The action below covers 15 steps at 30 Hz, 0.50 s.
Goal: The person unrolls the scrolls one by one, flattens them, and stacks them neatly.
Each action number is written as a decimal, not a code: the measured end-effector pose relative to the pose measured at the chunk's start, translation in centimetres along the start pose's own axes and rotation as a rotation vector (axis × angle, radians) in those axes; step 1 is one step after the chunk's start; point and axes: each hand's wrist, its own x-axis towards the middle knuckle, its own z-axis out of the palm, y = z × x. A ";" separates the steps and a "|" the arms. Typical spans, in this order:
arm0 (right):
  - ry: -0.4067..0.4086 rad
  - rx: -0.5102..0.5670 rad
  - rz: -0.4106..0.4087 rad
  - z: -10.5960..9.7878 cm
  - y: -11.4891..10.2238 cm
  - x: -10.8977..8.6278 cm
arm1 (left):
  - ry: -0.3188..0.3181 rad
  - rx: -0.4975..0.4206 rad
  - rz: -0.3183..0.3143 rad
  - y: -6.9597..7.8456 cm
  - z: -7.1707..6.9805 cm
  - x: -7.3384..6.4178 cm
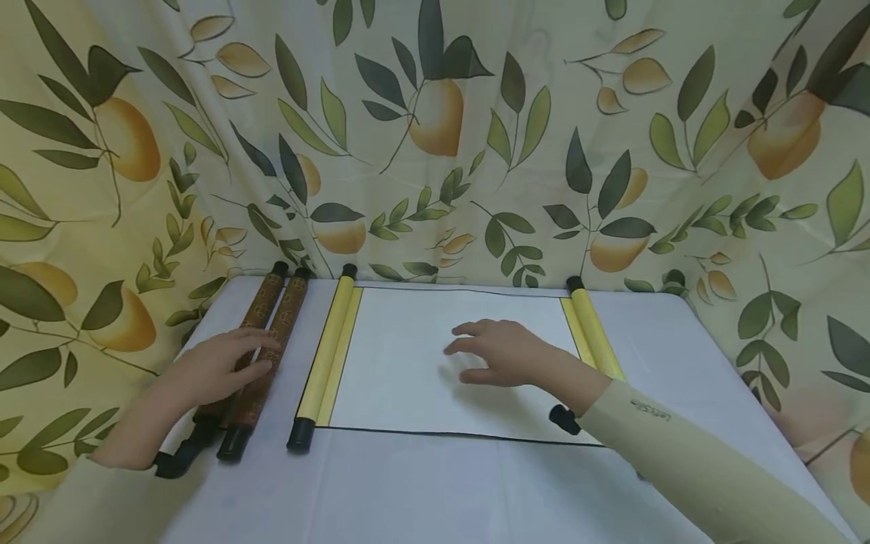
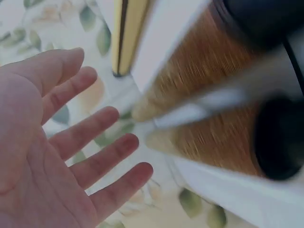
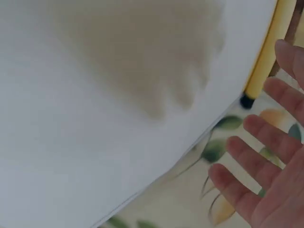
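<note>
A scroll with a blank white sheet [image 1: 401, 355] lies unrolled across the table. Yellow rollers with black end knobs border it, the left roller [image 1: 328, 344] and the right roller [image 1: 598, 336]. My right hand [image 1: 503, 353] hovers over the sheet with fingers spread and casts a shadow on it; nothing is in its grasp. To the left, two brown patterned rolled scrolls [image 1: 288, 310] with black ends lie side by side. Over these my left hand [image 1: 220, 366] is held, its fingers [image 2: 102, 164] extended and its palm bare in the left wrist view.
White cloth [image 1: 435, 483] covers the table. A curtain [image 1: 516, 174] with a fruit and leaf print hangs along the back and both sides, close to the table edge. Black wrist straps [image 1: 186, 453] and light sleeves [image 1: 693, 446] show on the arms.
</note>
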 end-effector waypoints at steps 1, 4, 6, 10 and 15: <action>-0.007 0.042 -0.022 -0.1 -0.6 1.1 | 0.011 -0.013 0.007 -0.6 -0.2 -0.3; -0.029 0.248 -0.077 -0.1 -2.6 4.5 | 0.039 -0.080 0.014 -2.5 -0.4 -0.7; -0.038 0.431 -0.107 -0.1 -3.9 6.8 | 0.051 -0.126 0.013 -3.6 -0.4 -0.8; -0.032 0.823 -0.127 0.3 -7.0 10.8 | 0.022 -0.220 -0.010 -5.1 -0.1 -0.4; -0.044 1.276 -0.087 1.5 -10.8 14.6 | -0.018 -0.262 -0.054 -6.0 0.5 0.4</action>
